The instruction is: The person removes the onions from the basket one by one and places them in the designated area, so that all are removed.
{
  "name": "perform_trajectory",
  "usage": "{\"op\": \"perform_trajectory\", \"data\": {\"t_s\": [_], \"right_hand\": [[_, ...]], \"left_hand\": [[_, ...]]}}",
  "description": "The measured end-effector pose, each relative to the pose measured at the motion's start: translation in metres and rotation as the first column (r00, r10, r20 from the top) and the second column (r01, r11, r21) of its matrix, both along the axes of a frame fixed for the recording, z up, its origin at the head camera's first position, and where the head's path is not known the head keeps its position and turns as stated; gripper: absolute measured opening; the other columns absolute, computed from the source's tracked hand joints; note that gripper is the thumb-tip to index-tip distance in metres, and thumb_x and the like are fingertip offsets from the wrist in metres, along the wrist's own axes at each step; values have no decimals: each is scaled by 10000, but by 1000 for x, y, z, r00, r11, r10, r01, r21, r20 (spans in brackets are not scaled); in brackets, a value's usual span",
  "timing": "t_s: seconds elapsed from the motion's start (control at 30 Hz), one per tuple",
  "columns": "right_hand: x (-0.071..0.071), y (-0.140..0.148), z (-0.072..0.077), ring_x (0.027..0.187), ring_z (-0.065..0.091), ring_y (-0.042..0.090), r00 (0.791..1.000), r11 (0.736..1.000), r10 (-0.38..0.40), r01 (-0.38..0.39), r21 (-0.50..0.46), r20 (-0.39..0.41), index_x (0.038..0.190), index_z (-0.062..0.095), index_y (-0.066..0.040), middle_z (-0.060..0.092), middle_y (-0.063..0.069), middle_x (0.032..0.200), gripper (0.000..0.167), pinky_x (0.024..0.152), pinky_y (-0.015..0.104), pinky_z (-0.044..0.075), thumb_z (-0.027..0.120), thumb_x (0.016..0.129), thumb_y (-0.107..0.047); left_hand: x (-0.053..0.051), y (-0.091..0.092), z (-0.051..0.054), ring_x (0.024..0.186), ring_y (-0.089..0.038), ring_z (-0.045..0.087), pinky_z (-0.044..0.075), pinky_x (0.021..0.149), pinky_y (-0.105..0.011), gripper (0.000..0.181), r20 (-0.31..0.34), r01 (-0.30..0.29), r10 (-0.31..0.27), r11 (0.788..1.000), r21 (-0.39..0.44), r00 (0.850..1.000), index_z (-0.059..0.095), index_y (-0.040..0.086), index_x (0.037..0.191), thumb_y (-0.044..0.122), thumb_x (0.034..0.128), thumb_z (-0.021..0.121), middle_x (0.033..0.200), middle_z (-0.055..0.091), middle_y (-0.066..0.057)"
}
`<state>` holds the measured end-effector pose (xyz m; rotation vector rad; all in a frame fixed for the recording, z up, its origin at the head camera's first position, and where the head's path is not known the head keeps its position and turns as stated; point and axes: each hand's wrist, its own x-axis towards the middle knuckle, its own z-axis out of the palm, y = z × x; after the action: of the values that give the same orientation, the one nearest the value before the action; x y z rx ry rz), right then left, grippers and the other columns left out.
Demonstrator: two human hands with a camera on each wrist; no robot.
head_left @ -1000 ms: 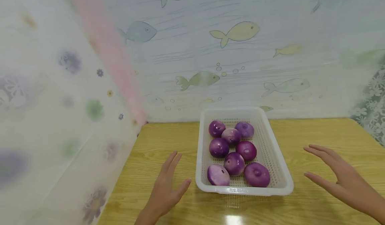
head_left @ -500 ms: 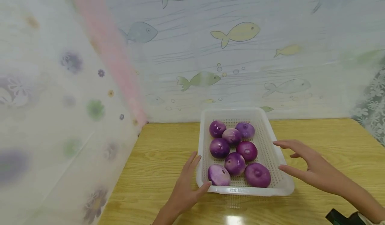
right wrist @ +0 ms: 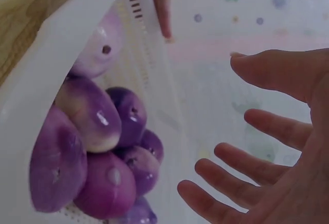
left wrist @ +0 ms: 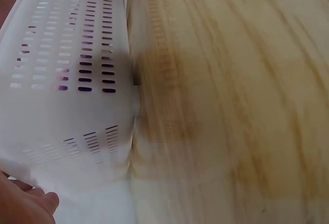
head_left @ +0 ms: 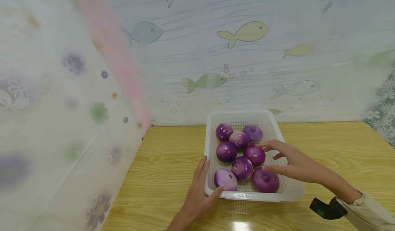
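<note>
Several purple onions (head_left: 242, 168) lie in a white plastic basket (head_left: 254, 196), also seen in both wrist views. My left hand (head_left: 197, 193) holds the basket's front left corner, thumb at the front rim and fingers along the left side. In the left wrist view part of that hand (left wrist: 28, 206) shows beside the basket wall. My right hand (head_left: 296, 160) hovers over the basket's right side, fingers and thumb spread, near a magenta onion (head_left: 254, 154) and a large flattish onion (head_left: 264, 182). The right wrist view shows this hand (right wrist: 277, 157) apart from the onions, holding nothing.
The basket stands on a yellow wood-grain table (head_left: 166, 155). A pale wall covering (head_left: 247, 59) with printed fish rises behind it, and a flower-patterned one (head_left: 61, 121) to the left. A black device (head_left: 328, 208) sits on my right wrist.
Both hands have moved inward. My left hand has come onto the basket's front left corner. My right hand has moved left from beside the basket to above the onions. The basket stays put.
</note>
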<state>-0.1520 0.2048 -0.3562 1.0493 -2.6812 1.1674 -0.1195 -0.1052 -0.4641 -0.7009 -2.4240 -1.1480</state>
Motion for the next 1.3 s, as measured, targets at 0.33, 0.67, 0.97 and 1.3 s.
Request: {"op": "perform_trajectory", "data": {"t_s": [0.33, 0.67, 0.97, 1.3], "right_hand": [[-25, -25, -5, 1060, 543, 190, 973, 983, 185, -183, -28, 136, 1264, 507, -147, 536, 20, 1222, 480, 809, 413, 546, 709, 830, -170], [-40, -59, -19, 1044, 551, 309, 925, 964, 238, -263, 48, 295, 1253, 521, -155, 556, -1, 1207, 557, 783, 378, 546, 770, 756, -183], [-45, -89, -35, 1125, 530, 293, 873, 942, 264, -325, 86, 411, 1251, 521, -109, 538, 49, 1244, 631, 926, 452, 491, 805, 698, -223], [-51, -113, -36, 1044, 558, 171, 857, 910, 160, -320, 262, 490, 1137, 602, -242, 574, -103, 1119, 576, 846, 321, 519, 837, 616, -171]], "left_hand": [[-2, 7, 0, 1362, -329, 302, 370, 1039, -463, 772, -59, -49, 51, 998, 35, 997, 326, -47, 1435, 290, 835, 678, 1516, 263, -178], [0, 10, -2, 1377, -303, 280, 373, 1044, -465, 838, -17, -58, 59, 998, 32, 998, 305, -34, 1449, 414, 841, 667, 1537, 231, -146], [0, 8, -2, 1391, -293, 248, 364, 1049, -480, 898, 11, -50, 50, 998, 25, 999, 274, -21, 1465, 482, 832, 665, 1550, 200, -131], [0, 8, -4, 1385, -302, 260, 371, 1039, -490, 890, 2, -53, 53, 998, 39, 999, 301, -17, 1457, 491, 826, 670, 1547, 211, -135]]}}
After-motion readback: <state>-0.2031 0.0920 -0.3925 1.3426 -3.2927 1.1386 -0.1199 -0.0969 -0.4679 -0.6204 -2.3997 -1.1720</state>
